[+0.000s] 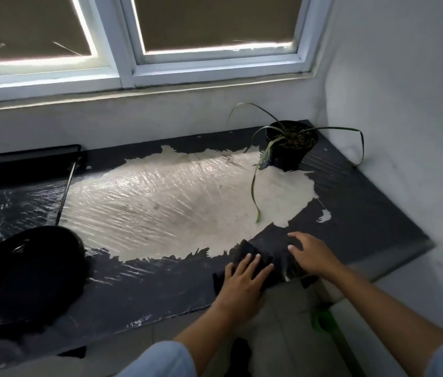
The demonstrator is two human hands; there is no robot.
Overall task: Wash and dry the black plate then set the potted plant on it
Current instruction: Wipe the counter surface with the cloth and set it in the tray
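Note:
The black plate (24, 270) lies at the table's front left, glossy and round. The potted plant (291, 145), a black pot with long thin leaves, stands at the back right near the wall corner. A dark cloth (253, 253) lies on the table's front edge. My left hand (242, 281) rests flat on the cloth with straight fingers. My right hand (310, 254) hovers or touches the cloth's right part, fingers spread and relaxed.
The table (133, 292) is dark with a big worn pale patch under clear film. A black mesh tray (24, 170) sits at the back left. Window and white walls close the back and right. A green object (321, 321) lies on the floor below.

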